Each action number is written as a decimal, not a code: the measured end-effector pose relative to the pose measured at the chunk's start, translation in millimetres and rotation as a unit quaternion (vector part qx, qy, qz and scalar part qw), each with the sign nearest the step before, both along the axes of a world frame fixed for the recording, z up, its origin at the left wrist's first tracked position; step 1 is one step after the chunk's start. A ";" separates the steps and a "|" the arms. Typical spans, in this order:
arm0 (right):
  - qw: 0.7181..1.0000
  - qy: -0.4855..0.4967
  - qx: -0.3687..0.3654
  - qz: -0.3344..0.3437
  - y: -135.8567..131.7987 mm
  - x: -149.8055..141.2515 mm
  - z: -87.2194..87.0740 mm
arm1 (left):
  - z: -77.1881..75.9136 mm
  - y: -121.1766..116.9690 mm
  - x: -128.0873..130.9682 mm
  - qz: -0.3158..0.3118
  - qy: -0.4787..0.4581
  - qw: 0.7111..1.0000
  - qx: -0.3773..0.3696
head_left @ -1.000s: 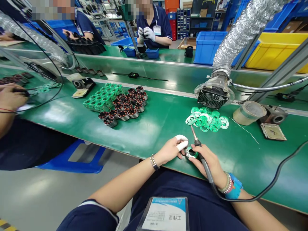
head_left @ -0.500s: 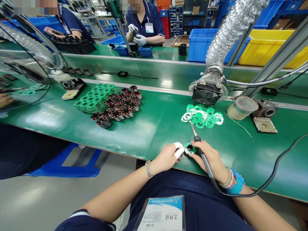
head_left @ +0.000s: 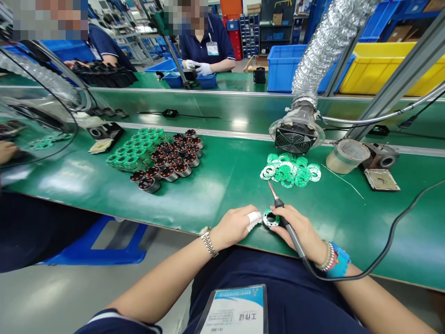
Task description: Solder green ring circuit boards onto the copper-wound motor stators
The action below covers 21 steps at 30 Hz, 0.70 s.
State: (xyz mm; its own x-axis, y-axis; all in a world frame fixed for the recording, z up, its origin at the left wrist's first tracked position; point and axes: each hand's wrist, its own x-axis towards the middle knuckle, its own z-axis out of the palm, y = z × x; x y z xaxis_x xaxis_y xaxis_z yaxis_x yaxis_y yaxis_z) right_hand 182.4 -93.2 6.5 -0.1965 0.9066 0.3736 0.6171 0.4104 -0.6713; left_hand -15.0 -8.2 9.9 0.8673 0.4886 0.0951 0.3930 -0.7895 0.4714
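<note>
My right hand (head_left: 301, 228) is closed around a soldering iron (head_left: 290, 233); its tip points up and away, toward the loose ring boards. The thumb and a finger of that hand also rest on a motor stator (head_left: 270, 218) with a green and white ring-shaped circuit board on top, near the table's front edge. My left hand (head_left: 238, 226), with white covers on its fingertips, is closed at the stator's left side. Its fingertips are partly hidden, so what they pinch cannot be made out. Beyond the iron's tip lies a loose pile of ring circuit boards (head_left: 288, 172).
Wound stators (head_left: 169, 174) stand in rows left of centre, beside stacked green circuit boards (head_left: 132, 150). A fume extractor fan (head_left: 295, 140) hangs behind the loose pile. At right are a round tub (head_left: 347, 157) and an iron stand (head_left: 381, 178). The iron's cable (head_left: 391, 246) loops right. Co-workers sit opposite and at left.
The stator has turned slightly and now shows more white on its board. My left fingers have bunched closer together. The iron stays in my right hand; the view has shifted a little.
</note>
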 end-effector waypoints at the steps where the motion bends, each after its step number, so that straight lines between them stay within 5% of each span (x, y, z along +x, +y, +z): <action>1: 1.000 0.003 0.000 0.001 0.3 0.1 -0.8 | -0.1 -0.8 2.7 0.006 -0.006 1.000 -0.019; 4: 1.000 0.005 0.004 0.001 -0.1 0.2 -2.7 | 0.2 -5.5 14.4 0.098 -0.053 0.967 -0.228; 8: 1.000 0.000 0.009 -0.006 -1.0 0.0 -4.4 | 1.1 -8.6 21.2 0.175 -0.090 0.836 -0.513; 12: 1.000 0.002 0.023 -0.009 -0.5 -1.0 -5.2 | 0.9 -2.9 11.9 0.163 -0.141 0.803 -0.555; 21: 1.000 0.014 0.019 -0.010 -0.6 -1.6 -5.8 | -0.1 -1.2 18.5 0.168 -0.184 0.808 -0.534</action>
State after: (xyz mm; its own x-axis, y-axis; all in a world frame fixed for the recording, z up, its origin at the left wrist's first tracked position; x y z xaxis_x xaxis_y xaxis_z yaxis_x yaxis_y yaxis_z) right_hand 180.8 -93.8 0.7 -0.1673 0.8954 0.4125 0.6064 0.4234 -0.6730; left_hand 3.6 -9.4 9.8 0.6784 0.6637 -0.3152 0.1791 0.2666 0.9470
